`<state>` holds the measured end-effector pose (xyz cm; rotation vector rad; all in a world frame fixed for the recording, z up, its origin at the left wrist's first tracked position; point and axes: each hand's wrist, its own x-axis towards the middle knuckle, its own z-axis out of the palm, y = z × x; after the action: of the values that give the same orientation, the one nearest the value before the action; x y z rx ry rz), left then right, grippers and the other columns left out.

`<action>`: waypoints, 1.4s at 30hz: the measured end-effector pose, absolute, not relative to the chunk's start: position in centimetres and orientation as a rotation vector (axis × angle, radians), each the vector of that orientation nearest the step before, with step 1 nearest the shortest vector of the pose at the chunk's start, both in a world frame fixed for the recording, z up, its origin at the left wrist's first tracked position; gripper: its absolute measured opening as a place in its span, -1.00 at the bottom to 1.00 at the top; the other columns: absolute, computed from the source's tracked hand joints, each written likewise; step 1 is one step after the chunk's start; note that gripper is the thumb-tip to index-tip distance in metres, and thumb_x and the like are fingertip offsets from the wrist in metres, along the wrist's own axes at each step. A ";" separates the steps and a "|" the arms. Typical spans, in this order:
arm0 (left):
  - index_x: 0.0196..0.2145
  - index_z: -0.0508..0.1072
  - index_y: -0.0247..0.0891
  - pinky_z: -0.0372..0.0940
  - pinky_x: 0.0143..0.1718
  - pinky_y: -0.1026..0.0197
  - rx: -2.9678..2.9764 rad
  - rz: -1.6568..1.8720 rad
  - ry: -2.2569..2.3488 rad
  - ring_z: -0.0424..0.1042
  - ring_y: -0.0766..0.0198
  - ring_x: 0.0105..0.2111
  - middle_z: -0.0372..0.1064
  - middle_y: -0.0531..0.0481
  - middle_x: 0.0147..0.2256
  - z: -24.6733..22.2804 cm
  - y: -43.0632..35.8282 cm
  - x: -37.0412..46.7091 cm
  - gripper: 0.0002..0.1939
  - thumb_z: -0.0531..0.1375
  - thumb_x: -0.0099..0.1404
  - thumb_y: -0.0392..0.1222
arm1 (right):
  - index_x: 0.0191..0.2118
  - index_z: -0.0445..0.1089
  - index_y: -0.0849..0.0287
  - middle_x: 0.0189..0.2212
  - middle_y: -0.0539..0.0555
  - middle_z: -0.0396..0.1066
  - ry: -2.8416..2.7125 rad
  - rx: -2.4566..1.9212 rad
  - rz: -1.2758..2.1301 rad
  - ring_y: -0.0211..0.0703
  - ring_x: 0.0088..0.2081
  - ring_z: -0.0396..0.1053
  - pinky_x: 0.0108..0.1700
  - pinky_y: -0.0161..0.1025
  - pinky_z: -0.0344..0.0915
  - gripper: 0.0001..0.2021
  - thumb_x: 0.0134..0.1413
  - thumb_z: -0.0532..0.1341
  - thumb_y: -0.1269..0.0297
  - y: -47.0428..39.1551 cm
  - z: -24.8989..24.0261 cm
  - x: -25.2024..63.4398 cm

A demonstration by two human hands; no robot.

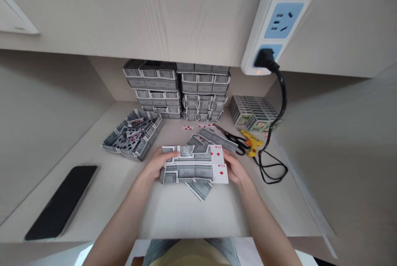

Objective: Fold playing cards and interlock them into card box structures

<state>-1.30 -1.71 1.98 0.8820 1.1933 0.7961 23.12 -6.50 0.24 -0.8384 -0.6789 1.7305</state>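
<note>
A flat panel of joined grey-backed playing cards (pixel 195 171) is held level over the desk. My left hand (pixel 157 163) grips its left end, thumb on top. At the right end, my right hand (pixel 235 167) holds the edge by two face-up red diamond cards (pixel 219 173), a three and a two. Under the panel a loose grey card (pixel 201 190) sticks out toward me. Just beyond lie folded card strips (pixel 218 139), black scissors (pixel 237 140) and a yellow glue gun (pixel 252 142).
An open card tray (pixel 141 150) with loose cards stands at the left. Stacked card boxes (pixel 204 84) and card packs (pixel 256 113) are at the back. A black phone (pixel 62 202) lies front left. A black cable (pixel 284 92) hangs at the right from a power strip (pixel 266 42).
</note>
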 end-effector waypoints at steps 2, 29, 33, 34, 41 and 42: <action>-0.39 0.46 -0.40 0.34 -0.39 0.23 0.898 0.787 1.182 0.46 0.18 -0.43 0.49 -0.09 -0.43 2.0 -1.9 -1.2 -0.68 0.31 -0.17 -0.21 | -0.25 0.34 0.13 -0.34 0.06 0.45 -0.780 -0.824 1.724 -0.10 -0.33 0.39 -0.33 -0.23 0.27 -0.68 -0.19 0.29 0.15 -6.8 0.4 22.8; -0.36 0.47 -0.41 0.31 -0.41 0.22 0.966 0.486 1.041 0.45 0.17 -0.47 0.49 -0.14 -0.43 0.9 -2.0 -1.5 -0.68 0.28 -0.11 -0.19 | -0.34 0.22 0.14 -0.57 -0.10 0.22 -1.384 -0.820 1.782 -0.33 -0.58 0.20 -0.54 -0.36 0.19 -0.64 -0.23 0.30 0.07 -7.5 1.6 22.7; -0.34 0.47 -0.41 0.32 -0.38 0.20 0.944 0.478 1.038 0.46 0.13 -0.43 0.49 -0.15 -0.40 0.8 -2.0 -1.5 -0.66 0.29 -0.12 -0.19 | -0.36 0.20 0.15 -0.60 -0.10 0.27 -1.288 -0.779 1.858 -0.33 -0.60 0.27 -0.53 -0.35 0.23 -0.71 -0.15 0.28 0.13 -7.4 0.8 22.7; -0.35 0.47 -0.41 0.32 -0.38 0.20 0.935 0.480 1.039 0.46 0.13 -0.42 0.49 -0.16 -0.40 0.8 -2.0 -1.5 -0.66 0.29 -0.13 -0.19 | -0.37 0.20 0.16 -0.62 -0.10 0.28 -1.264 -0.771 1.864 -0.33 -0.61 0.28 -0.54 -0.36 0.24 -0.71 -0.15 0.28 0.13 -7.4 0.7 22.7; -0.34 0.48 -0.41 0.32 -0.38 0.20 0.907 0.511 1.051 0.47 0.12 -0.42 0.49 -0.15 -0.42 1.5 -1.9 -1.6 -0.65 0.31 -0.14 -0.20 | -0.45 0.20 0.19 -0.63 -0.09 0.34 -1.167 -0.850 1.806 -0.33 -0.64 0.28 -0.58 -0.38 0.19 -0.76 -0.16 0.29 0.22 -7.0 0.2 22.6; -0.34 0.48 -0.41 0.32 -0.38 0.20 0.901 0.520 1.050 0.46 0.13 -0.43 0.49 -0.14 -0.43 1.6 -1.9 -1.7 -0.65 0.31 -0.14 -0.20 | -0.46 0.20 0.19 -0.63 -0.09 0.33 -1.167 -0.868 1.793 -0.33 -0.64 0.28 -0.57 -0.37 0.19 -0.76 -0.16 0.29 0.22 -7.0 0.1 22.6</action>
<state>-1.69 -1.93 1.61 0.9014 1.0504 0.5195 22.56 -6.95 0.08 -0.8684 -1.1673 1.7927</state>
